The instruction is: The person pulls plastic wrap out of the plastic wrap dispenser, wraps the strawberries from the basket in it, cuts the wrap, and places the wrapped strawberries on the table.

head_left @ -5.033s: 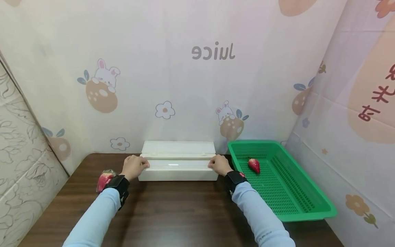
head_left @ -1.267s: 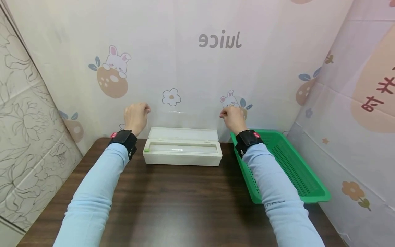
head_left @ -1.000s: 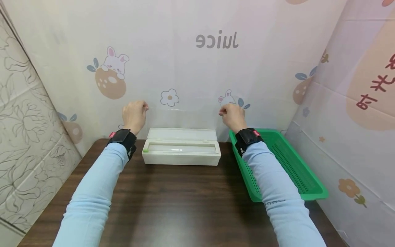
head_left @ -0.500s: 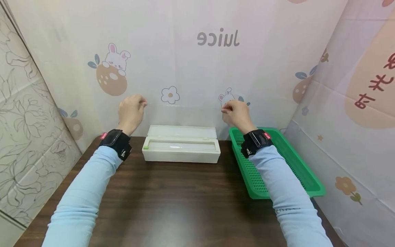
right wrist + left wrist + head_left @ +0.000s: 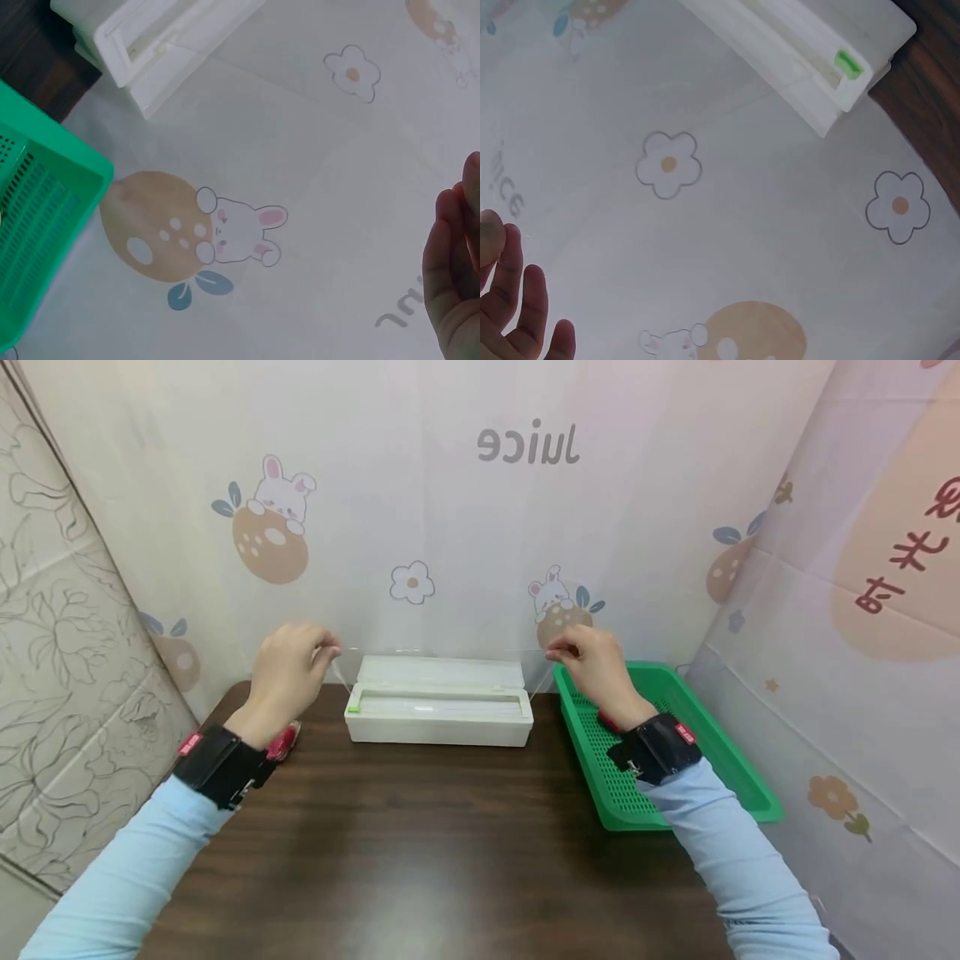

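Note:
A white cling film dispenser (image 5: 439, 732) stands on the dark wooden table with its lid (image 5: 441, 672) raised. From it, a sheet of clear cling film (image 5: 408, 650) rises, its edge stretched between my hands. My left hand (image 5: 291, 668) pinches the film's left corner between thumb and index finger, above and left of the dispenser. The right corner is pinched by my right hand (image 5: 596, 670), in front of the green basket. In the left wrist view, the other fingers of my left hand (image 5: 521, 300) are loosely bent. My right hand (image 5: 454, 262) shows only at the edge of its wrist view.
The green basket (image 5: 708, 743) stands right of the dispenser; a red fruit (image 5: 609, 722) in it is mostly hidden by my right hand. Behind my left wrist lies a red item in clear wrap (image 5: 285, 742). A patterned cloth wall (image 5: 465, 527) closes the back.
Five seconds ago my hands were at the dispenser's ends. They rose with the film, and in the last half second came lower and nearer me, slightly farther apart, still pinching it.

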`<state>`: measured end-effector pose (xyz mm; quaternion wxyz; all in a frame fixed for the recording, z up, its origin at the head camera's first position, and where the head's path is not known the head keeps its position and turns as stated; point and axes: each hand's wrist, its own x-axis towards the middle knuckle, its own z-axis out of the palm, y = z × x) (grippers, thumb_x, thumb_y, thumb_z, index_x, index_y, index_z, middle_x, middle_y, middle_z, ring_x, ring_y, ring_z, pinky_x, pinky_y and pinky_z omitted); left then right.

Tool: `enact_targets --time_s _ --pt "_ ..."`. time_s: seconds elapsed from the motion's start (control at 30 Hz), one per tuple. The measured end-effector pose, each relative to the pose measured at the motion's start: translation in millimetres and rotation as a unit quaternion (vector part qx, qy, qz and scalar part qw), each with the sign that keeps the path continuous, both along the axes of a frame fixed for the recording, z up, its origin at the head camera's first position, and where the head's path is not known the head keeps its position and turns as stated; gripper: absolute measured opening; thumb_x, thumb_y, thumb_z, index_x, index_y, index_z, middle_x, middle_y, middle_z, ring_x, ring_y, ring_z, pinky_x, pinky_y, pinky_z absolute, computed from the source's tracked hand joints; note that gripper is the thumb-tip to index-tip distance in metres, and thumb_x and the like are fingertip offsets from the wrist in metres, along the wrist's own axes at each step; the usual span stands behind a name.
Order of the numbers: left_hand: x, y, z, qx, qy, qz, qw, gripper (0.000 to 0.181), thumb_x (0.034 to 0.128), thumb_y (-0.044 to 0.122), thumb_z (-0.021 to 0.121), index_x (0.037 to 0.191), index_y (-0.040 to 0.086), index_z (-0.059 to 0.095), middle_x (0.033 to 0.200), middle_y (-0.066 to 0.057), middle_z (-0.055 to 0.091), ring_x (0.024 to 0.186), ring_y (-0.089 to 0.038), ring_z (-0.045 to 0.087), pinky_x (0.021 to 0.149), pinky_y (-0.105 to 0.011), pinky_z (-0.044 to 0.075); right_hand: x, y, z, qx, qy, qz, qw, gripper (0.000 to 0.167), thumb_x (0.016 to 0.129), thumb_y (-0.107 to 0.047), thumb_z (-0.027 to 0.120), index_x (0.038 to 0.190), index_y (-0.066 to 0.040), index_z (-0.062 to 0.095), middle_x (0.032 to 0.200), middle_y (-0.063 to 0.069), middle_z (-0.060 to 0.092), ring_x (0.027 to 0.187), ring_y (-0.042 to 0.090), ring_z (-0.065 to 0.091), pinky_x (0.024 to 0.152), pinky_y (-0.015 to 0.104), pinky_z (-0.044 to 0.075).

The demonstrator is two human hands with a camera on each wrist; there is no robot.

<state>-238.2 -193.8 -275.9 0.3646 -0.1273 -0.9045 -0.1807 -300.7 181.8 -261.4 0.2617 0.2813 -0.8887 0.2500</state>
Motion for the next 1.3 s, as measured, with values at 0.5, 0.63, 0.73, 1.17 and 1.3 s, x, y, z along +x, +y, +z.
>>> enact_targets --time_s 0.5,0.63,0.73,1.17,1.3 --pt "76.7 1.8 -62.6 -0.049 0.036 -0.055 0.9966 0.01 0.0727 0.009 0.073 0.076 0.009 0.064 0.071 -0.002 0.063 0.068 -0.02 0.057 0.064 -0.039 0.044 73.7 20 -55.2 0.037 0.071 0.067 0.9945 0.013 0.069 -0.005 0.076 0.079 -0.01 0.07 0.071 -0.002 0.061 0.065 0.01 0.057 0.057 0.022 0.043" --pt "90.6 -0.9 -79.4 -0.066 0.024 -0.077 0.9945 0.022 0.0863 0.028 0.059 0.076 0.01 0.063 0.07 0.002 0.061 0.069 -0.017 0.057 0.066 -0.036 0.044 84.6 24 -77.6 0.033 0.09 0.123 0.9878 0.02 0.064 0.001 0.078 0.078 -0.011 0.069 0.072 -0.004 0.06 0.064 0.005 0.056 0.057 0.014 0.043" --pt "97.0 -2.5 -91.9 -0.074 0.007 -0.091 0.9931 0.021 0.085 0.029 0.061 0.075 0.011 0.063 0.07 0.005 0.06 0.068 -0.013 0.055 0.064 -0.033 0.044 92.2 26 -94.5 0.038 0.091 0.147 0.9842 0.022 0.063 0.004 0.078 0.077 -0.01 0.068 0.073 -0.005 0.059 0.065 0.005 0.056 0.058 0.013 0.044" --pt "109.6 -3.3 -164.4 -0.096 -0.068 -0.122 0.9856 0.02 0.0651 0.013 0.077 0.071 0.021 0.06 0.068 0.016 0.052 0.067 -0.004 0.051 0.061 -0.03 0.044 109.4 33 -164.5 0.106 0.05 0.178 0.977 0.014 0.071 -0.006 0.075 0.077 -0.015 0.067 0.075 -0.008 0.055 0.07 0.004 0.054 0.062 0.011 0.044" --pt "109.4 -3.7 -183.6 -0.101 -0.069 -0.132 0.9837 0.023 0.0625 0.012 0.08 0.07 0.022 0.06 0.066 0.016 0.051 0.064 -0.005 0.051 0.06 -0.03 0.044 107.9 31 -181.1 0.128 0.06 0.193 0.9709 0.016 0.068 -0.007 0.077 0.076 -0.015 0.067 0.072 -0.009 0.051 0.068 0.004 0.05 0.06 0.013 0.042"
